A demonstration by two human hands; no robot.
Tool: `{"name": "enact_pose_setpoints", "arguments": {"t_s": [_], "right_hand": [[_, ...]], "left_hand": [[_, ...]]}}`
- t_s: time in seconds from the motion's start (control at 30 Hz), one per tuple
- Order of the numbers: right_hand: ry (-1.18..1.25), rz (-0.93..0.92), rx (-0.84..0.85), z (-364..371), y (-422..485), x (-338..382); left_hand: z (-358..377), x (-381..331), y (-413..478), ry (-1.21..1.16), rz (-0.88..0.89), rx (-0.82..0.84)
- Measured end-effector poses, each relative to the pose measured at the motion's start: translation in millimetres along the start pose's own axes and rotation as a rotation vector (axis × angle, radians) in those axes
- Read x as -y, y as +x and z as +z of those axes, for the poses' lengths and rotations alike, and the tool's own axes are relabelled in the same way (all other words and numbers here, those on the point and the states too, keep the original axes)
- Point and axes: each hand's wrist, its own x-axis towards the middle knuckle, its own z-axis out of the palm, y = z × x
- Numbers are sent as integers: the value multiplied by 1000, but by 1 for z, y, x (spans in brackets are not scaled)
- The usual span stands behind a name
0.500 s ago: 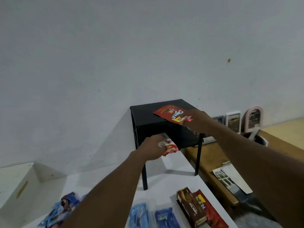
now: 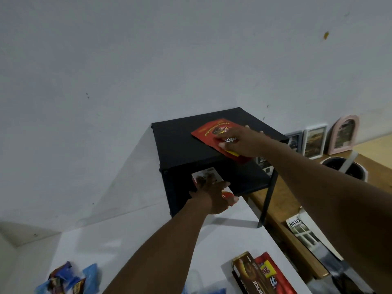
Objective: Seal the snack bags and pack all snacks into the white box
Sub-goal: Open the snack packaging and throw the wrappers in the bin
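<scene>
Though apart, hands (image 2: 213, 197) (image 2: 244, 143) on white packet (image 2: 212, 171), red packet (image 2: 206, 132)

The 2 arms reach forward; left hand (image 2: 212, 196) and right hand (image 2: 241, 143) lie palm-down, fingers straight.
</scene>
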Motion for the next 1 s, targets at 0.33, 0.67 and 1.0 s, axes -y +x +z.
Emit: {"name": "enact_pose_setpoints", "arguments": {"t_s": [0.33, 0.67, 1.0], "right_hand": [[-89, 74, -133, 5, -26, 22], [26, -49, -254, 17, -114, 50], [161, -364, -143, 50, -195, 212]], "left_hand": [[16, -8, -41, -46, -2, -186], [15, -21, -162, -191, 20, -496], [16, 31, -355, -178, -182, -675]]}}
